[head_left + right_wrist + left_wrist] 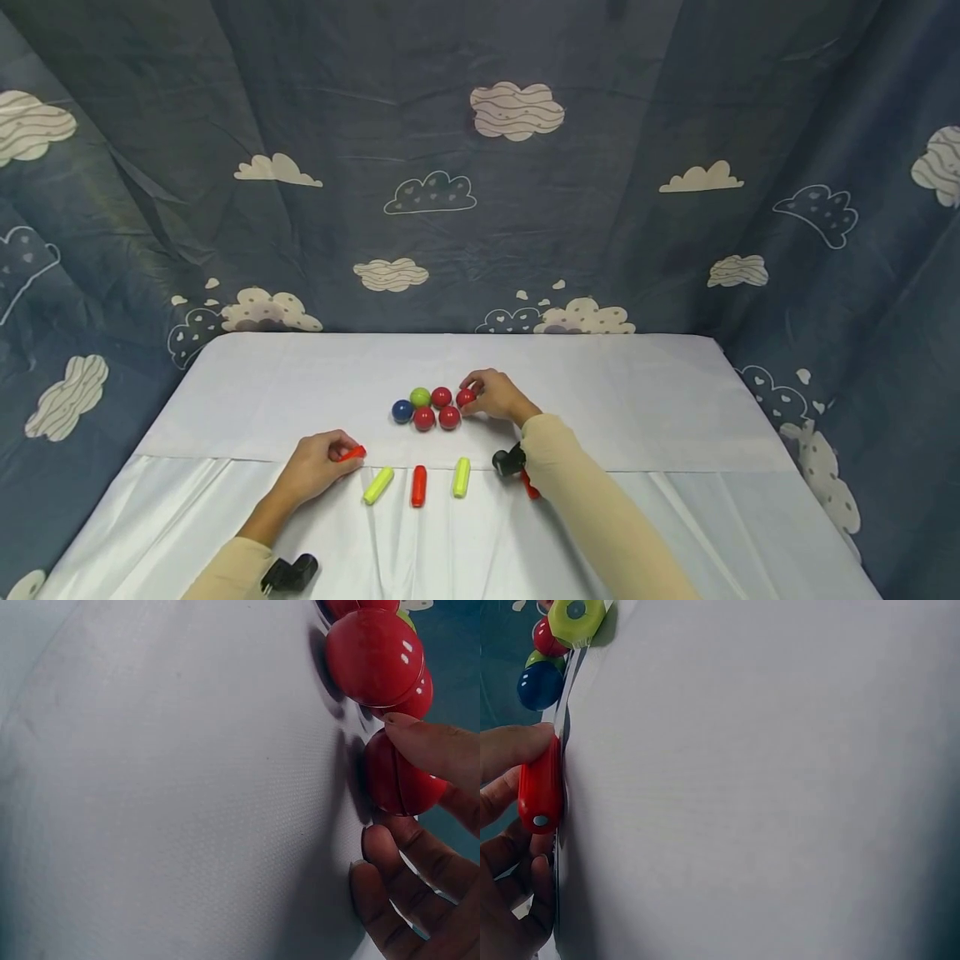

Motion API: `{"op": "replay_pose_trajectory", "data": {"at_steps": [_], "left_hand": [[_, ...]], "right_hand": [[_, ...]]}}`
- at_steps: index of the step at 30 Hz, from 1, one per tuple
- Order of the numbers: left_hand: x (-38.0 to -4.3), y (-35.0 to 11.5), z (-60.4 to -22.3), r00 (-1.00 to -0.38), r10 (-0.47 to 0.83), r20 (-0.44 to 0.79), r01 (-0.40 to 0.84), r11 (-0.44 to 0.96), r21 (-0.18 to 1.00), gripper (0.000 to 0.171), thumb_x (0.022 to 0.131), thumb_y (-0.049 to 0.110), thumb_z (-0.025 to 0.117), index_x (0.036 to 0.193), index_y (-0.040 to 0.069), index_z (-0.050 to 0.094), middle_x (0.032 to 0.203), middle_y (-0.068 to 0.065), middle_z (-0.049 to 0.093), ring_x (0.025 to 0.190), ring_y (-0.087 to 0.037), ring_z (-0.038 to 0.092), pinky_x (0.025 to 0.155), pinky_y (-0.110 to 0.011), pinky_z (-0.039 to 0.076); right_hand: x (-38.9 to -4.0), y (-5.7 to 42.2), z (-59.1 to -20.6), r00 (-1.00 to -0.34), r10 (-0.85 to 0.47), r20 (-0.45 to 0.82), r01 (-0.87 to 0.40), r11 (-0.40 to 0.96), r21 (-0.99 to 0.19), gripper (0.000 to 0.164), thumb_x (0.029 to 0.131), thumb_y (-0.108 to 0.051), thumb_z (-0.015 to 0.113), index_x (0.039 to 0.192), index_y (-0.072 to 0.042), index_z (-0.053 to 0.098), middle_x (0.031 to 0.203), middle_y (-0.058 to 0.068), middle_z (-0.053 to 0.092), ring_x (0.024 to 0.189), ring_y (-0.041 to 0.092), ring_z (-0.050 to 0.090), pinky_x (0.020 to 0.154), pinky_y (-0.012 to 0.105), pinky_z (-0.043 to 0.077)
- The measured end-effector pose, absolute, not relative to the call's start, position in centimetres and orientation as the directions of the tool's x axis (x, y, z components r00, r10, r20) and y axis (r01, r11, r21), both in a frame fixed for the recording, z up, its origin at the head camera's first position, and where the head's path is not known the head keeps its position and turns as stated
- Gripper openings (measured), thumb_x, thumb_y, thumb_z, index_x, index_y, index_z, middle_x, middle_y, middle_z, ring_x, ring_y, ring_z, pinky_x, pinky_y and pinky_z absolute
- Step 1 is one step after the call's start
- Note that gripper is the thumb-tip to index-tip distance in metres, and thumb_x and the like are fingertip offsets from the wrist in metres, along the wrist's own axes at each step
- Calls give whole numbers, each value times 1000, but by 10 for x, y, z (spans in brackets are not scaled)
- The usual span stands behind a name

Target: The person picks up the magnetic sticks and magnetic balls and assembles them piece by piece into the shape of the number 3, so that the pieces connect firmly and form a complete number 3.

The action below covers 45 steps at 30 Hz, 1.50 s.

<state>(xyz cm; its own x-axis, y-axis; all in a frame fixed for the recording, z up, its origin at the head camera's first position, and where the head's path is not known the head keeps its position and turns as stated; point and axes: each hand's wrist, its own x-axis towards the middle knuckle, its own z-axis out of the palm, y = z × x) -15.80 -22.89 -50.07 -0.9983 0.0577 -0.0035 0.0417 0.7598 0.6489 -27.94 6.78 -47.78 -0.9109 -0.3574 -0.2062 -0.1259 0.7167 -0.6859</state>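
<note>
My left hand pinches a short red plastic rod between thumb and fingers, at the left of the row of rods. A small pale dot marks the rod's near end in the left wrist view. Farther back, my right hand has its thumb and fingers round a red ball with a seam. That ball is the rightmost of a cluster holding several other red balls, a green ball and a blue ball.
Between the hands lie a tilted yellow-green rod, a red rod and another yellow-green rod. A further red rod is partly hidden by the right sleeve. White cloth covers the table; a cloud-patterned curtain hangs behind.
</note>
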Motion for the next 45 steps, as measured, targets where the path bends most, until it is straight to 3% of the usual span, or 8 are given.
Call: {"op": "replay_pose_trajectory", "data": {"at_steps": [29,36,45], "left_hand": [[-155,-225,-496,-998,58,8,48,736,675,16,80,15,78,91,11,68,71,4,53,66,-11,46,59,-25,38],[-152,-220,-489,-998,62,15,55,700,712,23,78,8,78,100,8,69,85,1,61,75,-11,58,63,-24,46],[-144,-204,-470,-994,101,-41,42,703,710,23,77,7,79,97,10,70,88,1,63,76,-12,56,67,-27,47]], "right_hand": [[-276,66,-481,-923,-339,-185,-142,744,-653,36,75,-10,82,108,-13,67,106,5,64,96,20,54,90,40,45],[-278,65,-481,-924,-344,-170,-161,751,-641,36,74,-10,82,106,-12,67,104,4,65,96,20,55,91,40,44],[-278,64,-480,-921,-352,-166,-167,743,-649,35,73,-8,82,105,-12,68,104,4,65,95,20,55,91,40,44]]}}
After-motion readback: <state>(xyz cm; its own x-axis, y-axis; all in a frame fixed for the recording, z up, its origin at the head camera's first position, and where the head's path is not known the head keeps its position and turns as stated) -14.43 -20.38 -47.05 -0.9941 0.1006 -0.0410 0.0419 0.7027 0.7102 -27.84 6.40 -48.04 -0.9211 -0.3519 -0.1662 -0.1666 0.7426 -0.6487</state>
